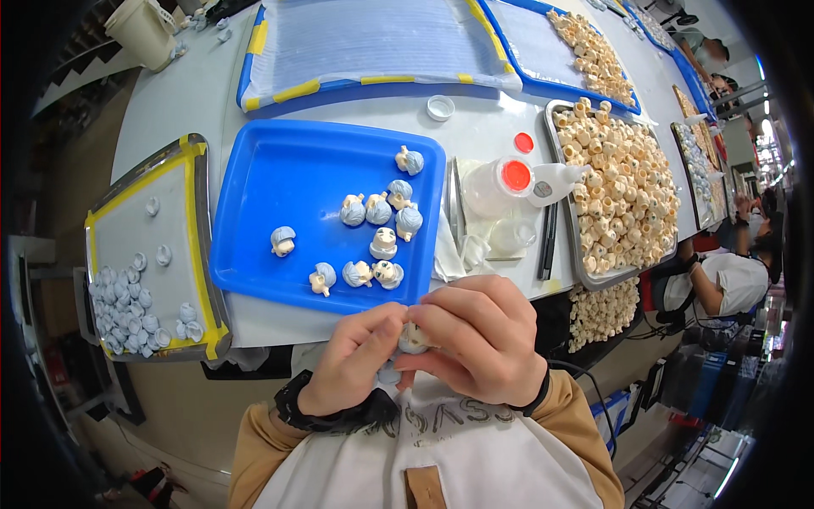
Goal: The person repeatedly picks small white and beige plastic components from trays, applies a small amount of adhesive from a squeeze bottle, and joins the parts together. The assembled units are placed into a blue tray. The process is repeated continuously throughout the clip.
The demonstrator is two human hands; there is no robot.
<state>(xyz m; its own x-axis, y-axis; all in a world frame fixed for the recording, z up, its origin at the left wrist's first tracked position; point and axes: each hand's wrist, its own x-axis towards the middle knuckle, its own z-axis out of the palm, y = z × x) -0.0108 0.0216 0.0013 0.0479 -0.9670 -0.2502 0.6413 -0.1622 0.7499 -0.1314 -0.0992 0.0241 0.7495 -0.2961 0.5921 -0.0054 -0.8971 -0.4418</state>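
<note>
Close in front of my apron, my left hand and my right hand meet with bent fingers around a small doll head. Fingers cover much of it. A light-blue piece, probably a hair part, shows just below, by my left fingers; its contact is partly hidden. Just beyond my hands is a blue plastic tray. Several cream doll heads with light-blue hair lie in it, mostly on its right side.
Left stands a yellow-taped tray of light-blue hair caps. Right, a metal tray holds piled cream head parts. Between are a red-marked bottle, a squeeze bottle and a black pen. Another person sits far right.
</note>
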